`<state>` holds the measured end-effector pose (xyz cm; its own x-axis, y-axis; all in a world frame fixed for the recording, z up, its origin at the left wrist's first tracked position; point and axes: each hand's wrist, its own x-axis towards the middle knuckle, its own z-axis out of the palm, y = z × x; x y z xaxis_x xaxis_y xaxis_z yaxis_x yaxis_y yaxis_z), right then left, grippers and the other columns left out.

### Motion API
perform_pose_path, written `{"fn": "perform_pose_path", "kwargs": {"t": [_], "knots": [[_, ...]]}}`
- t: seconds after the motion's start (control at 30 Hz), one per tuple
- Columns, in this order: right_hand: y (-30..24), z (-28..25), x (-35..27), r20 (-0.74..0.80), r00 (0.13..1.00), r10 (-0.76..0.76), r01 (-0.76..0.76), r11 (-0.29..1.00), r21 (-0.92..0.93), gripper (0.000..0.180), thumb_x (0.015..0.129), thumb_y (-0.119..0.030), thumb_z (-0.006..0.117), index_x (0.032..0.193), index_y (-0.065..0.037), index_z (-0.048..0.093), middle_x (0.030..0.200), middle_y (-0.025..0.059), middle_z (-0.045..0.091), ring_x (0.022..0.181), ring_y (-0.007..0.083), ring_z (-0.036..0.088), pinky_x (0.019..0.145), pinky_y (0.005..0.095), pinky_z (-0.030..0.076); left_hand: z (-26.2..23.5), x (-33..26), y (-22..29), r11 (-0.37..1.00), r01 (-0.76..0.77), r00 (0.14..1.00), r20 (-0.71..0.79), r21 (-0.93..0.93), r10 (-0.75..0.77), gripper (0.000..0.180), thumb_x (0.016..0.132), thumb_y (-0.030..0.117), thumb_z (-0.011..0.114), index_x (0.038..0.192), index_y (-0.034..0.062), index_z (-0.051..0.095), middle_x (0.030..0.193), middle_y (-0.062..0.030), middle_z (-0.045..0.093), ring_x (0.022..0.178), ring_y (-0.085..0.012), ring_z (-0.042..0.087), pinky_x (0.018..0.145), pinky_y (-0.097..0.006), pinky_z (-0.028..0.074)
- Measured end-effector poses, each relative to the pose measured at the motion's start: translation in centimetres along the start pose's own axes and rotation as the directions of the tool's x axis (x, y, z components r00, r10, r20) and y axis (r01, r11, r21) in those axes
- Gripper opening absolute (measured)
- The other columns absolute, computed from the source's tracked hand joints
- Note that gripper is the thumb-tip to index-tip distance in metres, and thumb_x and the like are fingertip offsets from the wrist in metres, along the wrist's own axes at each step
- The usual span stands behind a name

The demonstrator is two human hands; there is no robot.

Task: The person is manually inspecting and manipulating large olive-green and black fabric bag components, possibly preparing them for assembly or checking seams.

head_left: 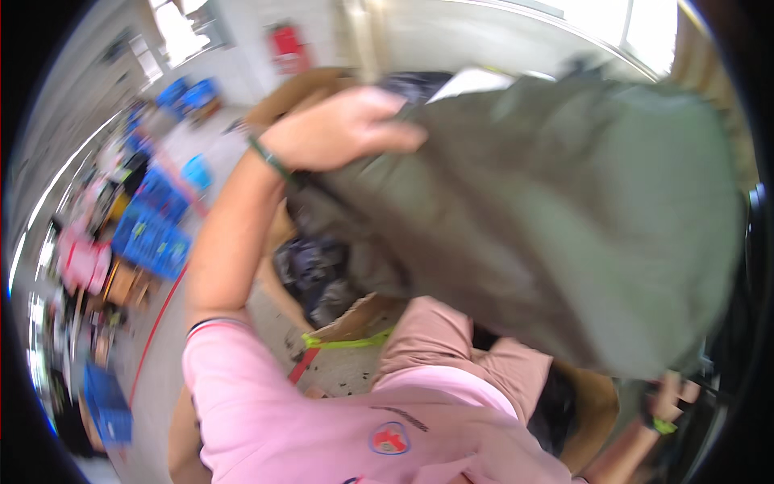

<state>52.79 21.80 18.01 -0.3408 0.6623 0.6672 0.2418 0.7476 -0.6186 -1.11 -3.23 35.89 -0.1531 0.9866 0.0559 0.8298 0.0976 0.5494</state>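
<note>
A large dark green bag point(548, 218), smooth and loosely creased, spreads across the middle and right of the view. My left hand point(355, 125) is raised at its upper left edge, fingers closed over the material though smeared by motion. A dark green band circles my left wrist. Down at the lower right, my right hand point(667, 397) is at the bag's bottom corner; its fingers are too blurred to show whether they grip. Below my left arm, an open cardboard box point(347, 321) contains crumpled black plastic point(310, 270), partly hidden by the bag.
Another box point(601, 403) with black plastic inside stands close to my legs on the right. Blue crates point(149, 234) and mixed goods line the left side. Red tape point(157, 331) marks the floor. A white wall with a window point(605, 28) rises behind the boxes.
</note>
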Motion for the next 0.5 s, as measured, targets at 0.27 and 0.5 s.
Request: {"fn": "perform_pose_path", "kwargs": {"t": [0.27, 0.5], "knots": [[2.1, 8.1, -20.1, 0.472, 0.451, 0.757, -0.886, 0.444, 0.134, 0.017, 0.084, -0.012, 0.073, 0.087, -0.003, 0.058, 0.073, 0.0038, 0.065, 0.064, 0.0113, 0.064, 0.059, 0.0274, 0.053, 25.8, 11.8, -9.8, 0.911, -0.236, 0.841, 0.540, 0.338, 0.017, 0.055, 0.080, 0.042, 0.074, 0.118, 0.0047, 0.064, 0.106, -0.0196, 0.067, 0.107, -0.0370, 0.062, 0.093, -0.042, 0.049], [2.6, 8.2, -25.0, 0.502, 0.428, 0.751, -0.901, 0.396, 0.176, 0.019, 0.085, -0.011, 0.073, 0.091, -0.003, 0.057, 0.075, -0.0020, 0.058, 0.070, 0.0068, 0.055, 0.065, 0.0238, 0.049, 42.3, 21.6, -0.2, 0.949, -0.169, 0.783, 0.549, -0.266, 0.293, 0.053, 0.088, 0.035, 0.072, 0.128, 0.0028, 0.059, 0.116, -0.0138, 0.064, 0.107, -0.0241, 0.060, 0.095, -0.033, 0.046]]}}
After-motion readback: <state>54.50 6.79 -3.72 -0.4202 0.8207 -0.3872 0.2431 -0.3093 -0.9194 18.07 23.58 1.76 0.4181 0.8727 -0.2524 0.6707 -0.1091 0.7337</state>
